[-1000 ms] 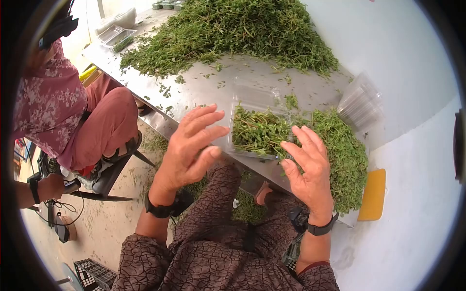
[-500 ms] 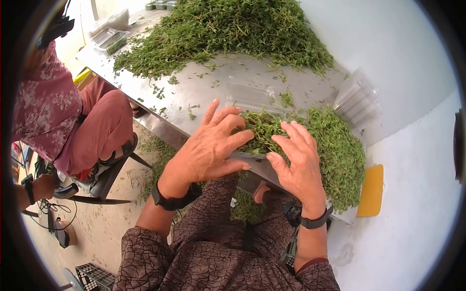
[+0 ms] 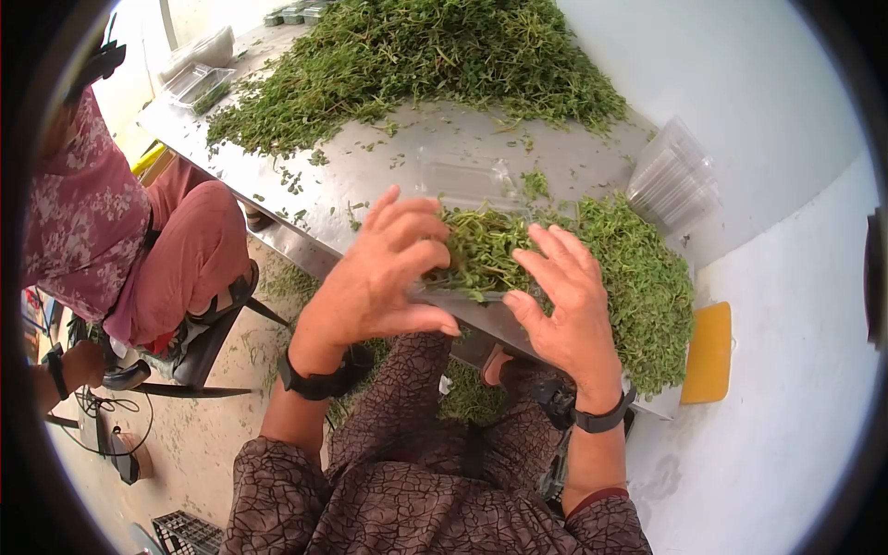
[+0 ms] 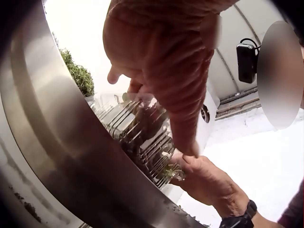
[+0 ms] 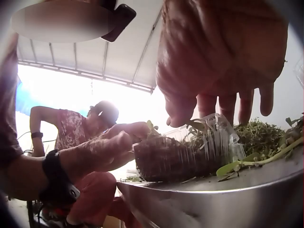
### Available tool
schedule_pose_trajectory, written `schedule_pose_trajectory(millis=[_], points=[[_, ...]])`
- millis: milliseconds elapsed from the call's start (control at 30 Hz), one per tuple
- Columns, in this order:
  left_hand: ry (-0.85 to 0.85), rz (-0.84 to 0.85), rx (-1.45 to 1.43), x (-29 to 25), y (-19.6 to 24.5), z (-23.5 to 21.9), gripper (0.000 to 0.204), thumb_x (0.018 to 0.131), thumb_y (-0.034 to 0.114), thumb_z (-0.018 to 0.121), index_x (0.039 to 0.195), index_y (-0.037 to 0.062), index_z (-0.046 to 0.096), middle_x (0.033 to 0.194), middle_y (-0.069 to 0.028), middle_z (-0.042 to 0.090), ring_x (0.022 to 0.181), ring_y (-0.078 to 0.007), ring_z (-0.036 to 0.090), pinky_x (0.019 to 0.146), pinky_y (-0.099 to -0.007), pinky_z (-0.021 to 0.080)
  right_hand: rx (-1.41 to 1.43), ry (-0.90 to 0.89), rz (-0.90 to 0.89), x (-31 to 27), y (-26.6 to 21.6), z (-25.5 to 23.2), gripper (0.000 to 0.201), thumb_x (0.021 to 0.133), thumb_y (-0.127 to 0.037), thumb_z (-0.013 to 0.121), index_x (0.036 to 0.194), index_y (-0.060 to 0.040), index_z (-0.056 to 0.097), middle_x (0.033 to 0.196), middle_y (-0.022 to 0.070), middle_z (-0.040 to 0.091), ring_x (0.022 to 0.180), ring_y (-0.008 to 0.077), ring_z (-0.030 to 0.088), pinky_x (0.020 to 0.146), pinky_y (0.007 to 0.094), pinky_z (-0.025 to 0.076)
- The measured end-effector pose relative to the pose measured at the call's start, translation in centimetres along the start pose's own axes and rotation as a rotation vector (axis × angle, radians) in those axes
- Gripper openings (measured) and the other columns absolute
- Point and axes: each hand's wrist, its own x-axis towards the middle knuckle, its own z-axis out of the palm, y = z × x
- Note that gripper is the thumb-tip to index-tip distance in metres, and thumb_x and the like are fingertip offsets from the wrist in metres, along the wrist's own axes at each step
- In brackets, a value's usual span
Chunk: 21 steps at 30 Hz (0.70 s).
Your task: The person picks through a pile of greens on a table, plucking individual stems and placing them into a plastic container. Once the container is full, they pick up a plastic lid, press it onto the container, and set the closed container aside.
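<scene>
A clear plastic box (image 3: 455, 296) full of leafy green sprigs (image 3: 488, 242) lies at the table's near edge, its clear lid (image 3: 467, 181) folded back behind it. My left hand (image 3: 379, 277) is at the box's left end, fingers bent loosely over the sprigs and thumb stretched out in front. At the right end, my right hand (image 3: 566, 301) has its fingers spread and relaxed beside the greens. In the right wrist view, the right hand's fingers (image 5: 244, 104) point down behind the box's ribbed side wall (image 5: 166, 161), and the left hand (image 5: 107, 147) reaches its other end.
A large heap of greens (image 3: 444, 69) covers the back of the metal table (image 3: 388, 157). A smaller pile (image 3: 643, 291) sits on the right, beside stacked clear boxes (image 3: 675, 176) and a yellow board (image 3: 708, 356). Another person (image 3: 171, 250) sits at the left.
My left hand has moved from beside the box in over its left end. The right hand stays at the right end, slightly shifted. The sprigs look more gathered between the hands.
</scene>
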Motion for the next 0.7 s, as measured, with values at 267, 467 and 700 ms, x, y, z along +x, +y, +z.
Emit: schedule_pose_trajectory(millis=[267,467,700], points=[[0.174,-0.045,-0.050,-1.9,-0.7,-1.7,0.065,0.076,0.064,0.069,0.111,0.0088,0.067,0.124,-0.0132,0.058,0.130,-0.0382,0.046,0.113,-0.0591,0.027,0.042,0.035,0.015,-0.1,0.4,-0.6,0.038,0.085,-0.024,0.071,0.116,-0.0018,0.069,0.132,0.0178,0.060,0.130,0.0369,0.047,0.107,0.0470,0.038],[0.039,0.021,0.031,-1.6,0.4,-0.8,0.063,0.085,0.064,0.060,0.125,0.0149,0.064,0.132,-0.0119,0.057,0.134,-0.0392,0.043,0.114,-0.0609,0.024,0.018,-0.018,-0.003,-0.3,-0.4,-0.8,0.038,0.082,-0.021,0.073,0.114,-0.0012,0.069,0.131,0.0180,0.060,0.129,0.0368,0.047,0.106,0.0471,0.039],[0.067,-0.045,-0.038,-1.2,-1.1,0.0,0.059,0.093,0.057,0.052,0.131,0.0127,0.060,0.134,-0.0129,0.056,0.138,-0.0389,0.040,0.116,-0.0605,0.020,0.037,-0.036,-0.070,0.0,-2.9,-0.7,0.037,0.074,-0.013,0.077,0.108,-0.0014,0.069,0.129,0.0169,0.060,0.128,0.0359,0.047,0.107,0.0478,0.038]])
